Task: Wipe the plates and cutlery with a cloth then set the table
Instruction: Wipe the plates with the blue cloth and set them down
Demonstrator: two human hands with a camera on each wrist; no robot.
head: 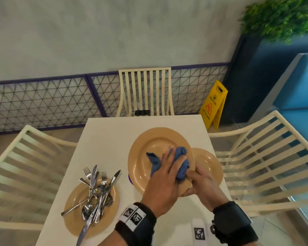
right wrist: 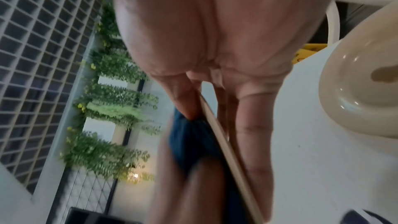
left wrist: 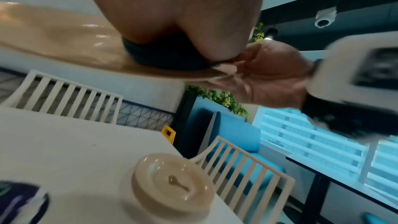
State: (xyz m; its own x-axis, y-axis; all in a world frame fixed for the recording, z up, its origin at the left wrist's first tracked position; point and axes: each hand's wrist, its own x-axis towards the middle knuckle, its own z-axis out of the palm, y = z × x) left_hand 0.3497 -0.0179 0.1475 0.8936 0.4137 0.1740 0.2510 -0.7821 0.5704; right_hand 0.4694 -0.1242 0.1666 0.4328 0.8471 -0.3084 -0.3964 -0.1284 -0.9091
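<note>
The left hand (head: 164,176) is pressing the cloth (head: 180,163) onto a plate (head: 146,157) that the right hand (head: 201,181) is gripping above the desk's (head: 105,139) right edge. Cutlery (head: 94,190) is seemingly waiting unwiped near the left edge; nothing is set.

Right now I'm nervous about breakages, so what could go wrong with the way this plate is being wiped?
1. The lifted plate is held by its rim only, by the right hand, while the left hand pushes the blue cloth on it; it might slip.
2. It hangs above the smaller plate and could chip it.
3. The cutlery pile overhangs the table edge.
</note>
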